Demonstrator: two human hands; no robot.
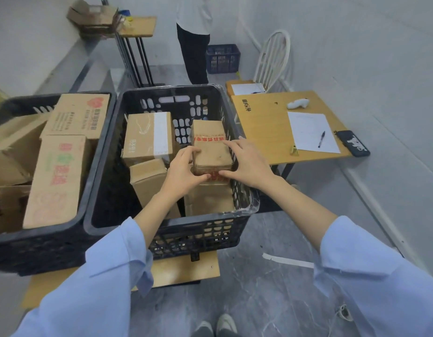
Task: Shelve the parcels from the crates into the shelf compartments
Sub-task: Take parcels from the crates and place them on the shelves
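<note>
A small brown parcel (210, 147) with red tape stands in the right side of the middle black crate (166, 229). My left hand (186, 171) grips its left side and near edge, thumb under the front. My right hand (244, 164) holds its right side, fingers spread over the top corner. Other parcels lie in the same crate: a taped box (147, 137) at the back left, a tilted box (147, 181) below it, and another (210, 198) under the held parcel. A second black crate (40, 244) on the left holds larger printed cartons (59, 181).
A wooden desk (266, 132) stands right of the crate, bearing paper (310, 132), a pen and a phone (354, 143). A person stands at the back by a blue crate (222, 58). A white chair (273, 59) and a small stand with boxes (94, 18) are behind.
</note>
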